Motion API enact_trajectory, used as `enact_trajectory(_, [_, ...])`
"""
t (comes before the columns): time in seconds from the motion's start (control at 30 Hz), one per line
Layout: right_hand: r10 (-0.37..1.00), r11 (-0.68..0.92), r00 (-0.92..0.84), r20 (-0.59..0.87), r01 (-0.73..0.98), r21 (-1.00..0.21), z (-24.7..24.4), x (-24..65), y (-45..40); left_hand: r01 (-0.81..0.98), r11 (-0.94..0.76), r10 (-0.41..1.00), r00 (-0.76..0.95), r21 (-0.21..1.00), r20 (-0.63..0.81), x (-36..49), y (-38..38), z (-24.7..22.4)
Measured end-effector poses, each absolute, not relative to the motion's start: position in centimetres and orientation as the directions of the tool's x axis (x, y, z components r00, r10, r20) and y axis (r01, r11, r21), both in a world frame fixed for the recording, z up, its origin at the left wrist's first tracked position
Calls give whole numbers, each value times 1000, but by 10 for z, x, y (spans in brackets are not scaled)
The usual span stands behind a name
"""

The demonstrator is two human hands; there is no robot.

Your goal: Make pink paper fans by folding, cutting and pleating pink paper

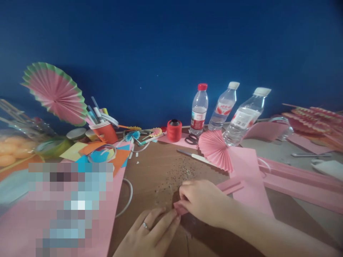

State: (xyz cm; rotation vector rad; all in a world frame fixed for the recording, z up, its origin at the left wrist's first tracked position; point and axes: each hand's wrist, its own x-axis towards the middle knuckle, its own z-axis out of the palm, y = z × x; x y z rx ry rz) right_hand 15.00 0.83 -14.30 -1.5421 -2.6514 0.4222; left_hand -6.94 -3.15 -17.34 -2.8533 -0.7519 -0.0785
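My right hand [202, 201] is closed in a pinch round a narrow folded pink paper strip [180, 208], low over the brown table [150, 171]. The strip's other end [233, 187] shows beyond my knuckles, towards a pink paper sheet. My left hand [155, 228], with a ring on one finger, lies with its fingers stretched out and their tips at the near end of the strip. Its thumb is mostly hidden. Just beyond the hands a pink pleated paper fan [216, 150] rests by a utility knife [198, 156]. Small dark specks dot the tabletop.
Three water bottles [198, 110] stand by the blue wall, next to a red thread spool [174, 130] and black scissors [192, 139]. An orange cup [104, 131] of pens and coloured papers are at left. Pink sheets [252, 171] and folded strips [300, 182] lie at right.
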Motion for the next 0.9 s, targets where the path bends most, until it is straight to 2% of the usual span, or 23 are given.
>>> enact_trajectory(0.2, [748,656,-663,36,729,-195,-151,152,11,455,-872,446,890,-182,90,-63,-29,-168])
enact_trajectory(0.4, [791,591,-612,-22,772,-232,-151,152,13,474,-868,464,880,-146,104,-65,-29,-169])
enact_trajectory(0.7, [812,550,-581,-45,790,-271,-149,151,13,445,-870,436,895,-213,88,-62,-29,-166])
enact_trajectory(0.9, [814,539,-576,-70,795,-278,-149,152,14,465,-863,457,885,-198,84,-62,-30,-165])
